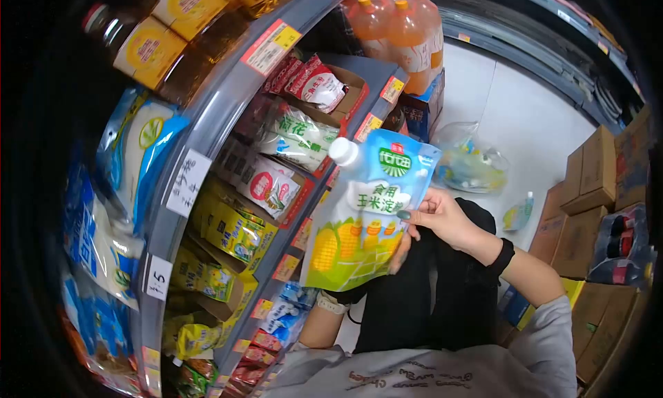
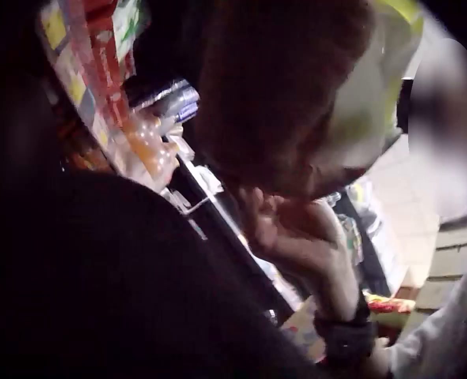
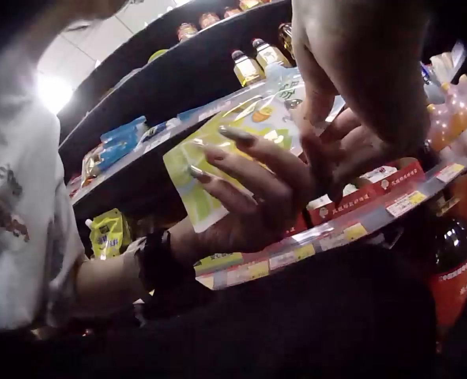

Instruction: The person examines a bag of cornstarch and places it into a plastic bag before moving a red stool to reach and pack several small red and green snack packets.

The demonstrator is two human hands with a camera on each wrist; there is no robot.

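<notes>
A blue, yellow and green pouch of corn starch (image 1: 366,211) with a white screw cap (image 1: 343,151) is held up tilted over the person's lap. The right hand (image 1: 442,222) pinches its right edge, thumb on the printed front. Most of the left hand (image 1: 407,249) is hidden behind the pouch in the head view. In the right wrist view the left hand's bent fingers (image 3: 249,174) lie across the back of the pouch (image 3: 194,181), with the right hand (image 3: 360,71) close above. The left wrist view is dark; the right hand (image 2: 297,229) shows below the pouch.
At left, a shelf (image 1: 214,115) carries oil bottles (image 1: 155,49), bagged goods (image 1: 141,142) and boxes of seasoning packets (image 1: 242,232). Orange drink bottles (image 1: 407,39) stand beyond. On the floor lie a plastic-wrapped bundle (image 1: 473,159) and another pouch (image 1: 518,213); cartons (image 1: 587,170) line the right.
</notes>
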